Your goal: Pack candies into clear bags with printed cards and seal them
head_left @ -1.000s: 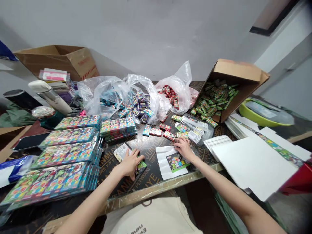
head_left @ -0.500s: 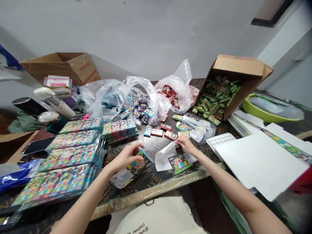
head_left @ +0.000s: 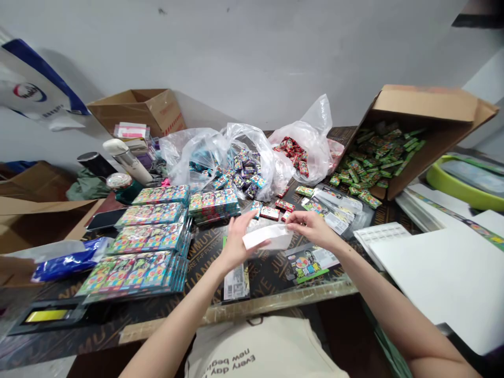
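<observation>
A curled white sheet spans the gap between my two hands above the table. Its left end lies between the thumb and fingers of my left hand. Thumb and fingertips of my right hand pinch the right end. Below my right hand a flat printed packet with a green edge lies on the dark tabletop. Under my left wrist is another clear packet, showing a printed label. Several small wrapped candies, among them a red one, lie just beyond my hands.
Stacks of colourful candy packs stand at left. Clear bags of blue, purple and red candies line the back. A tilted carton spills green candies at right, near white boards. More flat packets lie beside it.
My left hand has left the packet at front left and moved right and up to the white sheet. The sheet is now raised between both hands, and that packet lies turned. The view has shifted left.
</observation>
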`<state>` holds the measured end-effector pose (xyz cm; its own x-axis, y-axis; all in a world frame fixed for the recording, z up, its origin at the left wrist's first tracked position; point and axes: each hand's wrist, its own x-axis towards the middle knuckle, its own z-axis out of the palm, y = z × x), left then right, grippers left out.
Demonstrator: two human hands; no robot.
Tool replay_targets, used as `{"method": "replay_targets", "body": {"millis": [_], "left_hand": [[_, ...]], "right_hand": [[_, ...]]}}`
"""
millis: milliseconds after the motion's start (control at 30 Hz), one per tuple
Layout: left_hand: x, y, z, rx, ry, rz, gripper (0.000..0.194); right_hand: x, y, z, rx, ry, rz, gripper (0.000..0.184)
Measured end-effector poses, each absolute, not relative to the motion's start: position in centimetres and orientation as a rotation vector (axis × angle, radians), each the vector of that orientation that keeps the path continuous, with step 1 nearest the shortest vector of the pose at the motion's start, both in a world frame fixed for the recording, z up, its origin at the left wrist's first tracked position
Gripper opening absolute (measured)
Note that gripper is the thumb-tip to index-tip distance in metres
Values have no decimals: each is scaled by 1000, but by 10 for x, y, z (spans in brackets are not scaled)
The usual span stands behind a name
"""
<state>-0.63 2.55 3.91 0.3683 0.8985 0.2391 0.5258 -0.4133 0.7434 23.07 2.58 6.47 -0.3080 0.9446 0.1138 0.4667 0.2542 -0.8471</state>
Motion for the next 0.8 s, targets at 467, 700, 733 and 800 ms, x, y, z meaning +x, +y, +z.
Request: {"method": "replay_targets", "body": {"millis": [467,700,733,800], "left_hand": [[12,11,36,678,897,884,39],[24,0,28,1021,907,833,50],[22,1,25,1162,865,763,52],[12,10,14,1535,818,625,61]], "right_hand": [[225,8,58,-1081,-1700,674,15],[221,-18,45,-1095,-1384,1108,83],[232,-28,42,-1161,-1365,1083,88],[276,-57,35,-1348,-1177,745,86]]}}
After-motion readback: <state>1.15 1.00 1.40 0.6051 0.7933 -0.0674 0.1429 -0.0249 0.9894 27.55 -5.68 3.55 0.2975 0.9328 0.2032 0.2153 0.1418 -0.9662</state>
